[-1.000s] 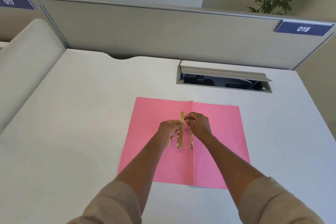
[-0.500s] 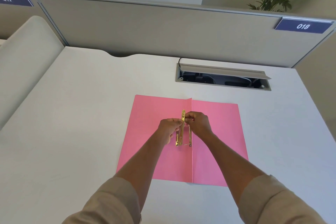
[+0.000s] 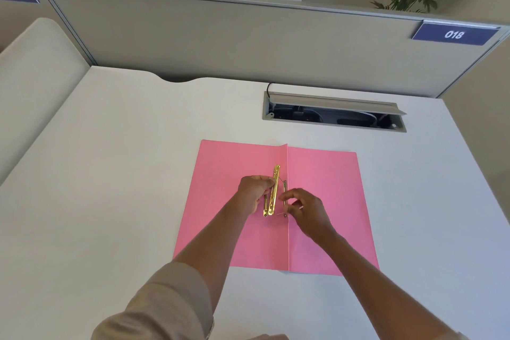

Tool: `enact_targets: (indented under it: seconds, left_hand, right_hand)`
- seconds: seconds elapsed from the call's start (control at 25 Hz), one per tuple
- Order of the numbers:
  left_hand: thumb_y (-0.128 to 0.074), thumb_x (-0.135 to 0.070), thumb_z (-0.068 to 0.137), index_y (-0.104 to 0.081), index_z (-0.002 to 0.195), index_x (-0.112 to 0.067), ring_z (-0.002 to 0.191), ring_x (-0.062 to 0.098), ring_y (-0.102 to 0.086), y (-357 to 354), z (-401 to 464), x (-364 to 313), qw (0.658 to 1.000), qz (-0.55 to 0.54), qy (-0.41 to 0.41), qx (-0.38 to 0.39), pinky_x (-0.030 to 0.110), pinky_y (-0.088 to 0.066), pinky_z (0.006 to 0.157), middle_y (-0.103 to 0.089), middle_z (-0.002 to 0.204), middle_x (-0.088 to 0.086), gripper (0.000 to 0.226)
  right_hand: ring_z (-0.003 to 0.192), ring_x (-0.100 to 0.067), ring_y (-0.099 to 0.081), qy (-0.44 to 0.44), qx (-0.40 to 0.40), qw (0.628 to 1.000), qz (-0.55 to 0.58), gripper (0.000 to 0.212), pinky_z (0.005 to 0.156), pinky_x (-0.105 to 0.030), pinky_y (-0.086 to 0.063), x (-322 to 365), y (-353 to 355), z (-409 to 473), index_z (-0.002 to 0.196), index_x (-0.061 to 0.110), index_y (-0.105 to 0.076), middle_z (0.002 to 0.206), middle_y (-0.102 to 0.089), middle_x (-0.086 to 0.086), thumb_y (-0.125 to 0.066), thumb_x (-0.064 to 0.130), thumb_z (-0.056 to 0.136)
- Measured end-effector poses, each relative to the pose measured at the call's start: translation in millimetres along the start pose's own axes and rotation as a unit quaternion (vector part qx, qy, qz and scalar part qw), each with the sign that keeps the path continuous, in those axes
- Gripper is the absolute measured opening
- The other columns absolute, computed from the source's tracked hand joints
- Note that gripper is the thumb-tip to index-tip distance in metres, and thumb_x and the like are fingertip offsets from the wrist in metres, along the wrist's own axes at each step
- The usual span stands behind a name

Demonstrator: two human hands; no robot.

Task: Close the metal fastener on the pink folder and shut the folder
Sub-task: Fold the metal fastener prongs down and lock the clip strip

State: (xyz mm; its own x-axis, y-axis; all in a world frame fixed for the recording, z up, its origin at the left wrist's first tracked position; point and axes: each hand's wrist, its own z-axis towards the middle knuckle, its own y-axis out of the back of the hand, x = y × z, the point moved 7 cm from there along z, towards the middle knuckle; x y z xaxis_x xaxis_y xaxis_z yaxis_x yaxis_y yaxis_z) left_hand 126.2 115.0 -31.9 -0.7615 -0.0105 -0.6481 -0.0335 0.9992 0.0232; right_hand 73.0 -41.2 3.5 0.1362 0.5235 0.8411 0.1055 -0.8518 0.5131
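The pink folder (image 3: 328,196) lies open and flat on the white desk, its crease running away from me. A gold metal fastener (image 3: 273,191) sits just left of the crease, with a thin prong strip standing beside it on the crease. My left hand (image 3: 253,193) pinches the gold bar from the left, about midway along it. My right hand (image 3: 306,208) hovers at the lower part of the prong strip, fingers curled and apart; whether it touches the strip is unclear.
An open cable tray (image 3: 334,114) is set into the white desk (image 3: 124,201) behind the folder. A grey partition (image 3: 220,41) bearing a blue "018" label (image 3: 454,34) closes the back. A cushioned surface (image 3: 36,69) borders the left side.
My right hand has left the top end of the fastener and moved down toward its lower end. The gold bar has tilted up more in my left hand.
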Motion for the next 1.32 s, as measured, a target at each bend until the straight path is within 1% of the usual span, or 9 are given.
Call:
enact_targets:
  seconds: [0.12,0.28,0.48,0.64,0.76,0.96,1.04,1.16,1.32]
  left_hand:
    - [-0.075,-0.016,0.087,-0.073,0.097,-0.011,0.068,0.007,-0.057,-2,0,0,1.0,0.006,-0.003,-0.003,0.02,-0.034,0.056,-0.066,0.077,-0.004,0.012]
    - [-0.075,-0.017,0.087,-0.074,0.101,-0.008,0.068,0.006,-0.057,-3,1,1,1.0,0.011,-0.005,-0.01,0.02,-0.033,0.056,-0.07,0.083,-0.002,0.016]
    - [-0.075,-0.017,0.086,-0.073,0.099,-0.008,0.068,0.007,-0.057,-2,4,2,1.0,0.014,-0.004,-0.019,0.021,-0.033,0.055,-0.069,0.082,-0.001,0.016]
    - [-0.076,-0.018,0.085,-0.073,0.094,-0.01,0.071,0.012,-0.061,-2,5,3,1.0,0.008,-0.001,-0.02,0.023,-0.035,0.056,-0.071,0.088,0.003,0.012]
    - [-0.077,-0.017,0.085,-0.074,0.099,-0.007,0.076,0.015,-0.064,-3,6,4,1.0,0.0,0.0,-0.018,0.024,-0.037,0.056,-0.074,0.097,0.008,0.017]
    - [-0.077,-0.018,0.085,-0.073,0.088,-0.011,0.069,0.011,-0.06,-2,8,4,1.0,0.008,-0.001,-0.019,0.024,-0.037,0.056,-0.07,0.084,0.002,0.009]
    - [-0.077,-0.019,0.085,-0.074,0.092,-0.01,0.07,0.01,-0.058,-1,9,4,1.0,0.015,0.001,-0.02,0.023,-0.035,0.057,-0.069,0.084,0.001,0.012]
    - [-0.077,-0.019,0.085,-0.074,0.097,-0.009,0.07,0.009,-0.058,-3,10,5,1.0,0.018,0.002,-0.016,0.023,-0.033,0.056,-0.071,0.089,0.001,0.015]
    - [-0.076,-0.017,0.086,-0.073,0.089,-0.011,0.067,0.008,-0.058,-3,9,5,1.0,0.014,0.002,-0.021,0.022,-0.034,0.055,-0.068,0.079,-0.001,0.008]
  right_hand:
    - [0.081,-0.002,-0.065,0.042,0.038,0.998,-0.007,0.032,0.074,-0.009,-0.047,-1,-12,-24,0.102,0.023,-0.077,0.104,-0.073,0.014,-0.074,-0.002,0.082]
    - [0.086,-0.001,-0.068,0.068,0.002,0.998,0.007,0.026,0.076,-0.014,-0.05,5,-19,-24,0.096,0.02,-0.078,0.096,-0.074,0.016,-0.073,-0.002,0.083]
    - [0.066,-0.002,-0.06,-0.005,-0.075,0.997,0.037,0.018,0.065,-0.015,-0.048,0,-12,-14,0.089,0.02,-0.073,0.077,-0.07,0.013,-0.065,0.004,0.09]
    - [0.06,-0.015,-0.062,-0.123,-0.082,0.982,0.121,0.022,0.061,-0.033,-0.055,-12,-14,-1,0.089,0.017,-0.07,0.074,-0.07,-0.004,-0.056,0.0,0.091]
    - [0.07,-0.015,-0.061,-0.129,-0.058,0.987,0.078,0.022,0.065,-0.027,-0.05,-14,-20,4,0.096,0.014,-0.072,0.082,-0.068,0.003,-0.056,0.0,0.091]
    - [0.061,-0.004,-0.061,-0.077,-0.006,0.996,0.047,0.029,0.061,-0.013,-0.049,-21,-16,-7,0.097,0.017,-0.072,0.086,-0.071,0.003,-0.052,-0.004,0.092]
    - [0.069,0.002,-0.062,-0.033,0.032,0.999,0.002,0.028,0.068,-0.01,-0.048,-18,-17,-14,0.094,0.022,-0.074,0.092,-0.073,0.009,-0.061,-0.002,0.088]
    - [0.074,0.0,-0.062,-0.007,0.03,0.999,-0.014,0.022,0.07,-0.017,-0.049,-14,-17,-16,0.086,0.022,-0.077,0.087,-0.074,0.011,-0.069,0.001,0.085]
    - [0.063,-0.017,-0.063,-0.067,-0.035,0.997,0.014,0.021,0.064,-0.032,-0.053,-15,-13,-6,0.087,0.021,-0.073,0.072,-0.071,0.005,-0.062,0.003,0.086]
